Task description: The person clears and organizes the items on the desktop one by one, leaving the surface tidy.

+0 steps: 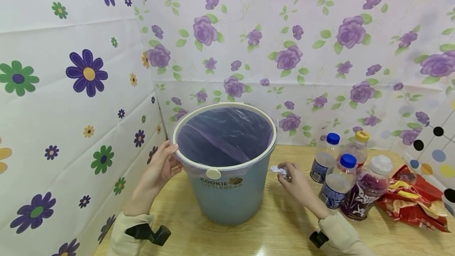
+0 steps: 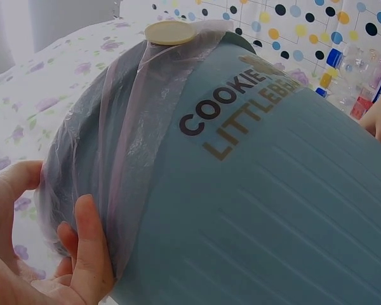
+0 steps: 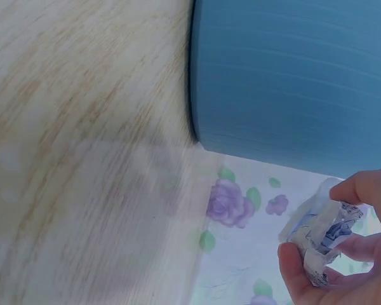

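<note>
A blue trash bin [image 1: 229, 200] with a cream rim and "COOKIE LITTLEBEAR" lettering stands upright on the wooden table. A thin translucent purplish liner bag [image 2: 124, 146] lines it and folds over the rim. My left hand [image 1: 160, 171] holds the bin by its left rim, thumb near the top edge and fingers against the bagged outside. Just right of the bin, my right hand [image 1: 294, 181] pinches a crumpled white wrapper [image 3: 320, 238] with blue printing between thumb and fingers. The wrapper is below rim height, apart from the bin wall.
To the right stand two blue-capped bottles [image 1: 335, 187], a yellow-capped bottle [image 1: 356, 149] and a purple-labelled bottle [image 1: 366, 189] with a white cap. Beside them lies a crumpled red snack bag [image 1: 412, 196]. Flower-patterned cloth walls [image 1: 249, 50] rise behind and on the left.
</note>
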The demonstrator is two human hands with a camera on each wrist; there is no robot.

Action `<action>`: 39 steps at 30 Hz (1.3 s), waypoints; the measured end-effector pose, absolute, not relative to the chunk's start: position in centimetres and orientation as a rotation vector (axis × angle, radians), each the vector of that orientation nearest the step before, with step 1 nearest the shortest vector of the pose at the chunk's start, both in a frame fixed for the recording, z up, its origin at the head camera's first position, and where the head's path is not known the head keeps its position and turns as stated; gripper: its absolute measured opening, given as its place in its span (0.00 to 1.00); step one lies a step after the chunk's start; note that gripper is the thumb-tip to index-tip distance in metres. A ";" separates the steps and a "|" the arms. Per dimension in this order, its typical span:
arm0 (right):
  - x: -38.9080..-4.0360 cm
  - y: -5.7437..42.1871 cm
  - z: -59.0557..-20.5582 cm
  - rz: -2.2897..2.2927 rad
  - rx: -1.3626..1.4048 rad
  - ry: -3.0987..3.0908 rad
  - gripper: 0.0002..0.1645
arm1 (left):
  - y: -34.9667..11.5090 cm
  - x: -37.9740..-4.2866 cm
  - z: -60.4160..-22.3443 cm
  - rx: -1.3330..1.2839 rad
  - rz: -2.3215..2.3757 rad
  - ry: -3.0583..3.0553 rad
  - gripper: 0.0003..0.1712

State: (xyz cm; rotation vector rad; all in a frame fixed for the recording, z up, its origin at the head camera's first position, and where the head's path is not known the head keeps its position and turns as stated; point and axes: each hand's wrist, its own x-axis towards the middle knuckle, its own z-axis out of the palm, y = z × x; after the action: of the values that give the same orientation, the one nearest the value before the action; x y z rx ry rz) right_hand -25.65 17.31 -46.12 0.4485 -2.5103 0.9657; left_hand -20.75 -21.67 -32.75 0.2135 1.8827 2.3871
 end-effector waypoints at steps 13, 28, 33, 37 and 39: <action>-25.8 17.7 -46.1 0.969 0.442 -2.428 0.15 | -21.6 -20.8 -32.9 0.198 2.387 1.891 0.17; -25.5 18.1 -45.3 1.034 0.386 -2.446 0.14 | -21.6 -20.8 -32.9 0.235 2.392 1.882 0.18; -25.4 18.1 -45.3 1.047 0.375 -2.445 0.15 | -21.6 -20.8 -32.8 0.225 2.398 1.871 0.18; -25.2 18.1 -44.7 1.060 0.372 -2.419 0.16 | -21.6 -20.7 -32.7 0.201 2.412 1.872 0.17; -25.1 18.1 -44.3 1.064 0.379 -2.390 0.16 | -21.5 -20.7 -32.7 0.189 2.421 1.879 0.17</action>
State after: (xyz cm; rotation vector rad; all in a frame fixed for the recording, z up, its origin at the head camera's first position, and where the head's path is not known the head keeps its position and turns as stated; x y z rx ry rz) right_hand -25.12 18.12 -44.30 0.3785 -2.3902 1.0637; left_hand -20.69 -21.53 -32.68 0.1887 1.8794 2.4213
